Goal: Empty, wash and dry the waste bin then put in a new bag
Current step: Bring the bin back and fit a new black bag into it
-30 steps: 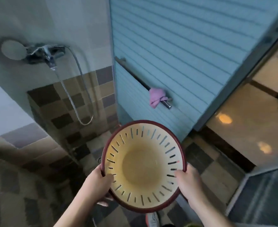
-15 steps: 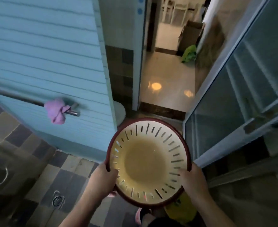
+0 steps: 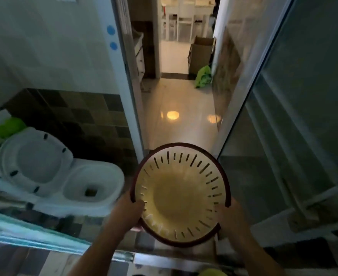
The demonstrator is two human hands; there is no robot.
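A: We have the bin (image 3: 181, 196) in front of us, mouth up, over the bathroom threshold. Our left hand (image 3: 127, 211) grips the near-left rim, thumb inside the wall; our right hand (image 3: 231, 219) grasps the near-right rim the same way.

B: And inside?

A: Nothing. No rubbish, no bag, just the yellow slotted wall and a bare bottom. So we judge the emptying done. We cannot tell whether it is washed: the bottom looks a darker yellow, but we see no clear water or drops, and the picture is blurred.

B: Then what is left?

A: At least the new bag, and we see no fresh one in either hand. Drying may be left too; we hold no cloth.

B: What lies around us?

A: The toilet (image 3: 92, 188) stands to our left, seat raised. Ahead, the doorway opens on a shiny floor (image 3: 176, 104), with a green bag (image 3: 203, 76) beside a carton (image 3: 202, 54) far down it. A glass door (image 3: 283, 136) stands on our right.
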